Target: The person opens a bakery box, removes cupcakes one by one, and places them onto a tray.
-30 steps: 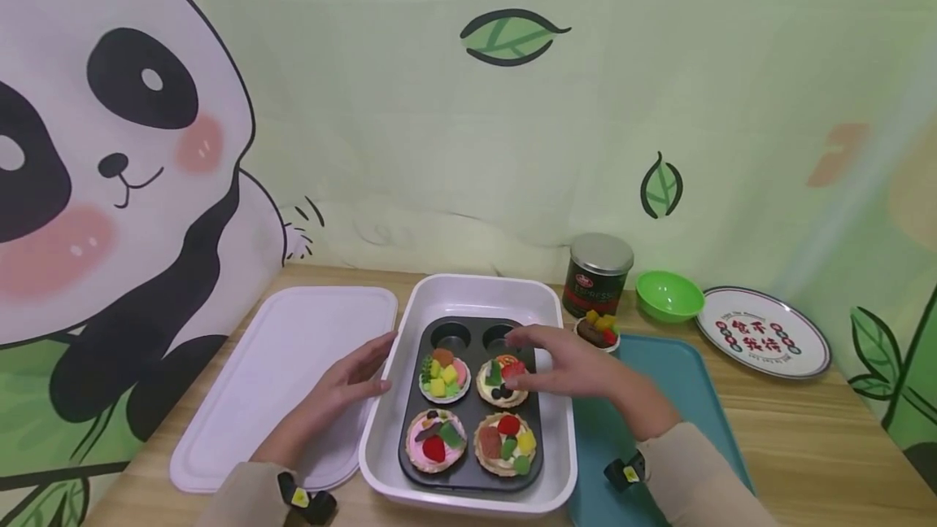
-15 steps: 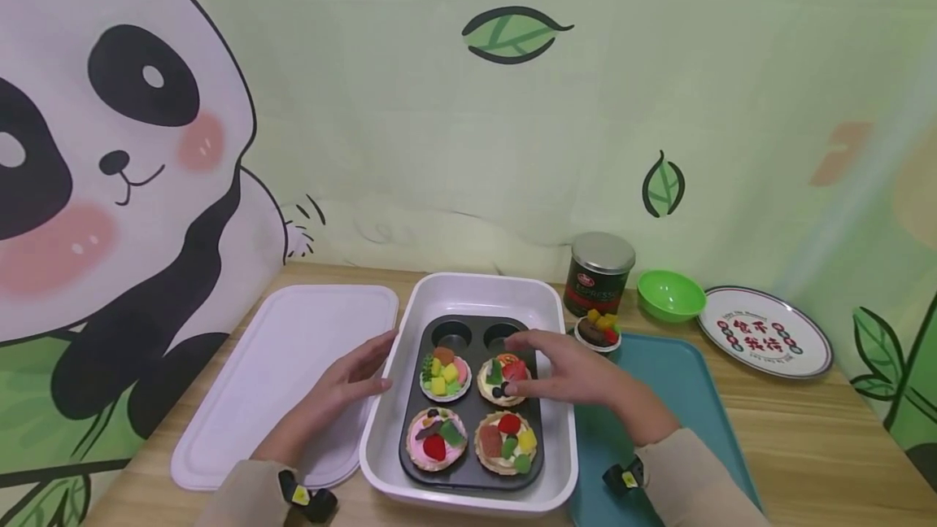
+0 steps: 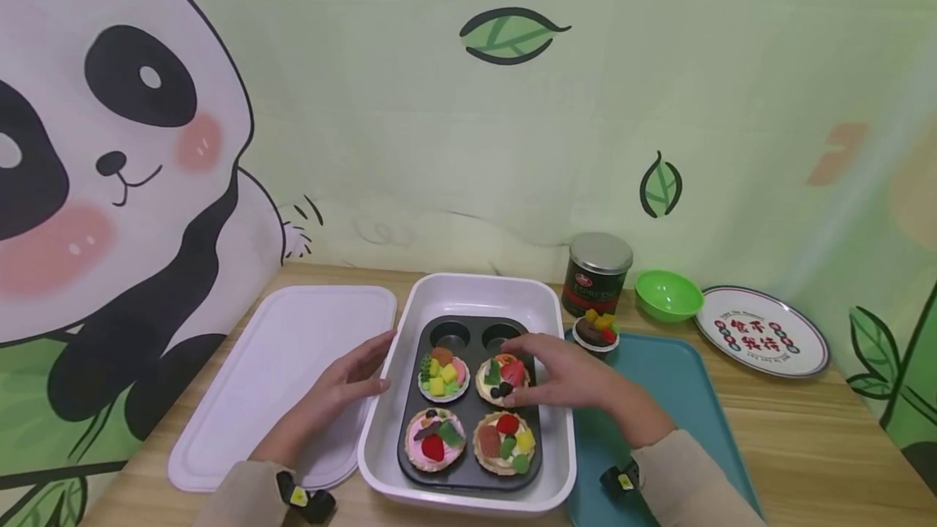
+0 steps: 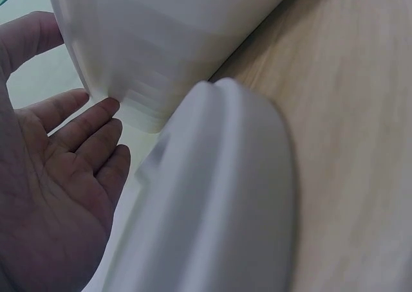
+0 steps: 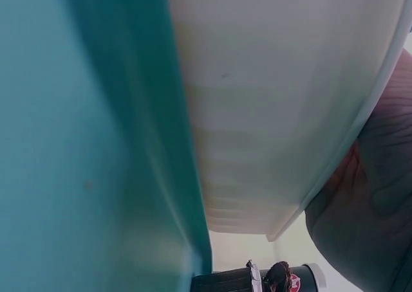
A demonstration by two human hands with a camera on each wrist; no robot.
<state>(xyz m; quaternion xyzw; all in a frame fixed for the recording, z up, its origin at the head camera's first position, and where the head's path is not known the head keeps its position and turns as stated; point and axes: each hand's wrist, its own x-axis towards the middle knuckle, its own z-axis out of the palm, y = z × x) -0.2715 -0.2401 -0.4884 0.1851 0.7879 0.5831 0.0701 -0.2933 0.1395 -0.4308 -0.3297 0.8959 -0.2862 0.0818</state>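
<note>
My left hand [image 3: 355,376] lies at the left rim of the white rectangular tub [image 3: 376,429], its fingertips touching the tub wall in the left wrist view. My right hand [image 3: 567,368] reaches over the tub's right rim, thumb and fingers apart around a cream tart topped with strawberry and berries [image 3: 508,372]. A grip on it is not visible. That tart sits in a dark muffin pan [image 3: 468,437] inside the tub. Beside it are a fruit tart with yellow cubes [image 3: 442,375], a pink cream tart [image 3: 435,440] and another fruit tart [image 3: 505,444]. Two back cups hold nothing.
A pale lilac board [image 3: 315,348] lies left, a teal tray [image 3: 659,397] right. A chocolate fruit tart [image 3: 596,332] stands by the espresso tin [image 3: 598,271]. Further right are a green bowl [image 3: 668,295] and a printed plate [image 3: 761,332]. A panda-printed cloth backs the table.
My right hand has shifted slightly toward me, its thumb moving from over the berry tart to its near edge. The left hand and the tarts stay in place.
</note>
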